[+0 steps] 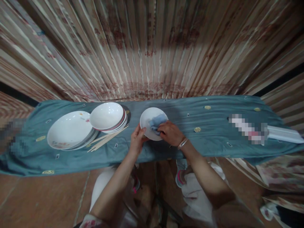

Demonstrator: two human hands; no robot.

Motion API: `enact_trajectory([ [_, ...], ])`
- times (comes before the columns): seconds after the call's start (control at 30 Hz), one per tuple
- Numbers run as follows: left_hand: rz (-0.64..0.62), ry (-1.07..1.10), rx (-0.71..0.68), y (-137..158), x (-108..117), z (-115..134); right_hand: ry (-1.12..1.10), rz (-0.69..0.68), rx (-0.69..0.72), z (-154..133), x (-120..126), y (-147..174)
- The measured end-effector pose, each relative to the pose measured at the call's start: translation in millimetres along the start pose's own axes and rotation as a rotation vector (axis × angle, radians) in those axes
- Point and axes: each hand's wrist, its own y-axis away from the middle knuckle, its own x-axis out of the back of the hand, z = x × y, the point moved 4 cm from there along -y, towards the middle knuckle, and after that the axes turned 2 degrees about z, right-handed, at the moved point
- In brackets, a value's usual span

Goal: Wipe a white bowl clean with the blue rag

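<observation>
Over the middle of the cloth-covered table, a small white bowl (145,117) is tilted toward me. My left hand (137,136) grips its lower left rim, with the thumb on the inside edge. A light blue cloth (156,121) is bunched inside the bowl. My right hand (171,133) has its fingers closed on that cloth and presses it against the bowl's inner right side; a silver bracelet (182,143) circles the wrist. The underside of the bowl and the fingers beneath it are hidden.
To the left stand a stack of large white plates (68,129) and a stack of white bowls (106,116). Several wooden chopsticks (106,139) lie before them. A white box-like object (285,134) lies at the right on the teal tablecloth (213,136). Behind hangs a striped curtain (152,57).
</observation>
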Motion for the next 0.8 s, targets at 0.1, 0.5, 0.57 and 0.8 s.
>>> enact_trajectory([
  [0.1,0.000,0.006,0.012,-0.5,-2.0,-3.6,0.075,0.083,-0.073,4.4,-1.3,-0.7],
  [0.5,-0.039,0.006,0.076,3.9,-15.6,-11.5,0.020,0.291,-0.163,14.7,-3.8,-7.7],
  [0.57,-0.059,0.013,0.076,3.9,-16.1,-11.6,-0.025,0.338,-0.161,15.5,-5.7,-8.3],
  [0.8,-0.077,0.059,0.103,4.6,-14.5,-10.6,-0.239,0.375,-0.076,18.4,-10.5,-11.7],
])
